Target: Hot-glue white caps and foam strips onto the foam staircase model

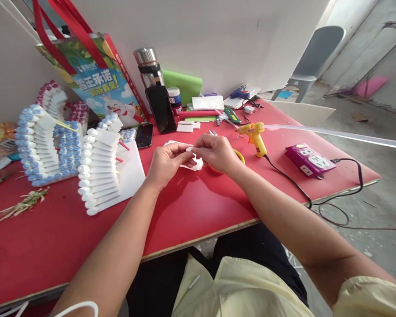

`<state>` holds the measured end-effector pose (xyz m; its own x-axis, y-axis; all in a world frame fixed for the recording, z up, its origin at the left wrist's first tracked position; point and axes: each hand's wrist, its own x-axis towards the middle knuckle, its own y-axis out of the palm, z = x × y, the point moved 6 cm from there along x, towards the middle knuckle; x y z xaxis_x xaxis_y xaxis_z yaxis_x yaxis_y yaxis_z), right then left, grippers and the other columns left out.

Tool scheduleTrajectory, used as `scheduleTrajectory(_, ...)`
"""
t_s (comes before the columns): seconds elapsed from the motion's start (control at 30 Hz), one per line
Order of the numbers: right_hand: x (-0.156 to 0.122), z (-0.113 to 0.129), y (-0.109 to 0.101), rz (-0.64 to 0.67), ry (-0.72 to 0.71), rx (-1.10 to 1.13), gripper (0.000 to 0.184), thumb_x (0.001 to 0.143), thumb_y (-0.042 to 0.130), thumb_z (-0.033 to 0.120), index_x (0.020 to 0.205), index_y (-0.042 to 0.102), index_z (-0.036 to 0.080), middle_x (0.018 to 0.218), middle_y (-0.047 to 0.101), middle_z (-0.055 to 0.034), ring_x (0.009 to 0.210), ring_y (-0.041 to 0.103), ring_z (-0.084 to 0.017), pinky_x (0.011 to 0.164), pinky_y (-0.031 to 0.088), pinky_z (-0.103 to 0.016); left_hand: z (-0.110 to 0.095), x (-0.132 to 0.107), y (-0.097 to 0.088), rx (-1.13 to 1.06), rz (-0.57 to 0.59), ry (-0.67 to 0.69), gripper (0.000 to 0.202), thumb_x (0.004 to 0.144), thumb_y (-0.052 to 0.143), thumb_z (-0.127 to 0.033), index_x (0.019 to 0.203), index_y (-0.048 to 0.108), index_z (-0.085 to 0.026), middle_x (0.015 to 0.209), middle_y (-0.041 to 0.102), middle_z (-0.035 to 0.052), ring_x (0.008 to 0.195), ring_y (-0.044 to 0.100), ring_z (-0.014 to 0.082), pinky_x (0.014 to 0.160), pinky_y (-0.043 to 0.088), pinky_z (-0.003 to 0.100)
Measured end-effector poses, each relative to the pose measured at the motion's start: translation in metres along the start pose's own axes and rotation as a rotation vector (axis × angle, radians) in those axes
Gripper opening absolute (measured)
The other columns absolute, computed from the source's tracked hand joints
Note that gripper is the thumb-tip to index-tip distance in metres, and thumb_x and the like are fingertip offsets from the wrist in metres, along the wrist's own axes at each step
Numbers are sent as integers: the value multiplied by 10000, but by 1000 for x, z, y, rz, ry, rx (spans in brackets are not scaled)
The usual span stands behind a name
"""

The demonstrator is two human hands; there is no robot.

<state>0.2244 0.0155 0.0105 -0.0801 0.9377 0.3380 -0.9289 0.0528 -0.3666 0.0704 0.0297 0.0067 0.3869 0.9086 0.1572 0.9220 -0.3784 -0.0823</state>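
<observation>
My left hand (167, 162) and my right hand (215, 152) meet over the red table (191, 207), both pinched on a small white foam piece (189, 149). More white foam pieces (198, 164) lie under my hands. A red and yellow ring-shaped thing (239, 155) shows just behind my right hand. A yellow glue gun (254, 135) stands upright to the right of my right hand, apart from it.
White stepped foam models with blue and pink caps (46, 145) stand at the left beside a white one (100, 171). A phone (144, 135), a steel flask (149, 66), a printed bag (99, 83) and a purple power strip (310, 160) are on the table.
</observation>
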Motion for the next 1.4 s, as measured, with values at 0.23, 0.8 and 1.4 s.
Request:
scheduleTrajectory(0.23, 2, -2, 1, 34, 5, 141, 209, 851, 698, 375, 802, 663, 175, 724, 683, -18, 557, 568, -116, 521, 429, -239, -2, 0, -1, 1, -2, -16, 467, 740, 823, -519, 987, 764, -127, 941, 765, 102, 650, 728, 178, 675, 643, 329)
scheduleTrajectory(0.8, -6, 9, 2, 22, -60, 43, 142, 881, 616, 312, 848, 666, 184, 761, 691, -3, 529, 572, -106, 551, 438, -242, -5, -2, -6, 43, -92, 58, 445, 687, 868, -498, 912, 767, -128, 824, 775, 90, 636, 739, 212, 649, 639, 343)
scheduleTrajectory(1.4, 1, 2, -8, 32, 96, 263, 276, 941, 586, 470, 928, 608, 195, 750, 693, -26, 494, 588, -119, 506, 467, -255, 12, 5, -13, -170, -105, -68, 372, 733, 848, -408, 965, 716, -150, 898, 770, 72, 704, 748, 185, 735, 623, 327)
